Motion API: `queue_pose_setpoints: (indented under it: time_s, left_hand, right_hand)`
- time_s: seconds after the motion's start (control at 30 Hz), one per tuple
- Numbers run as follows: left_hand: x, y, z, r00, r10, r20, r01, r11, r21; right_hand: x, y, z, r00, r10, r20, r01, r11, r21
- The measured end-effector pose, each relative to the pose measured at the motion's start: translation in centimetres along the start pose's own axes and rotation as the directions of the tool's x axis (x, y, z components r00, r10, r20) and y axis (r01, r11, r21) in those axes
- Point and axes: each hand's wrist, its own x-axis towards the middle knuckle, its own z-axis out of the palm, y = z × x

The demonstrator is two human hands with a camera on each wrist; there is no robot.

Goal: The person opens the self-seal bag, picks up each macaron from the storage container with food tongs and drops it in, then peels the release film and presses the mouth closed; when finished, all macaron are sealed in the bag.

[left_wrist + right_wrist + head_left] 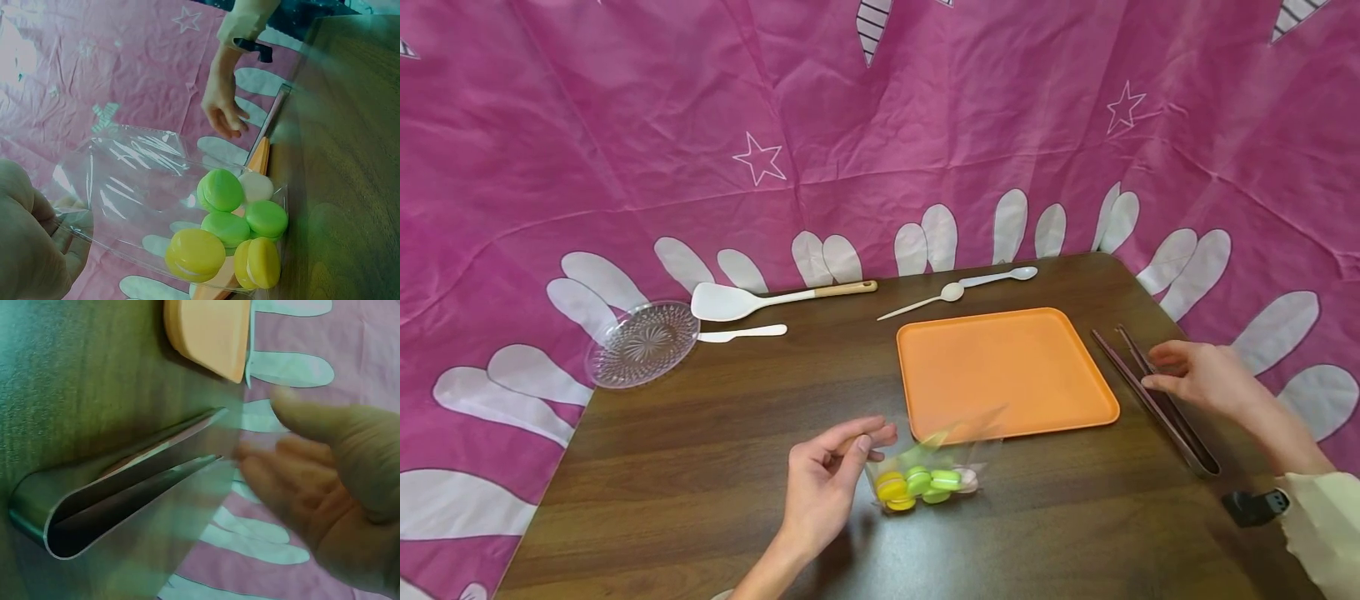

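My left hand (pixel 823 483) pinches the upper edge of a clear plastic bag (pixel 128 178) at the front middle of the table. Inside the bag sit yellow macarons (pixel 195 253), green macarons (pixel 220 189) and a pale one (pixel 256 186), gathered at its bottom. The bag's top overlaps the front edge of the orange tray (pixel 1007 375) in the head view. Over at the right, my right hand (pixel 1213 379) hovers beside metal tongs (pixel 30 506) lying on the table. Its fingers are loosely bent and hold nothing, near the tips of the tongs.
A clear patterned plate (pixel 643 346) is at the table's left edge, with a white spatula (pixel 726 302) and a white knife (pixel 745 333) right of it. Two spoons lie behind the tray, one beige (pixel 952 292), one white (pixel 1022 273). Pink fabric (pixel 880 125) hangs behind the table.
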Motion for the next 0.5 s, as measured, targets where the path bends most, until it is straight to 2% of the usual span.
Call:
queue_pose_setpoints:
  time_s: [0.1, 0.17, 0.37, 0.43, 0.5]
  left_hand:
    - [0.0, -0.01, 0.03, 1.0, -0.002, 0.001, 0.002, 1.0, -0.001]
    - [0.01, 0.0, 0.05, 1.0, -0.002, 0.001, 0.002, 1.0, -0.001]
    - [0.04, 0.09, 0.07, 1.0, -0.007, -0.003, 0.007, 1.0, 0.006]
    - [0.03, 0.09, 0.09, 1.0, -0.009, -0.003, 0.009, 1.0, 0.006]
    - [0.02, 0.07, 0.11, 1.0, -0.011, -0.001, 0.011, 1.0, 0.005]
  right_hand:
    - [-0.16, -0.11, 0.26, 0.989, 0.073, 0.129, -0.07, 0.997, -0.026]
    - [-0.33, -0.25, 0.35, 0.984, 0.085, 0.158, -0.076, 0.995, -0.064]
    - [-0.82, -0.55, 0.01, 0.973, 0.175, 0.151, -0.152, 0.977, -0.149]
    - [-0.85, -0.41, 0.09, 0.982, 0.144, 0.121, -0.128, 0.983, -0.13]
    - [-0.89, -0.19, 0.34, 0.996, 0.062, 0.067, -0.055, 0.993, -0.102]
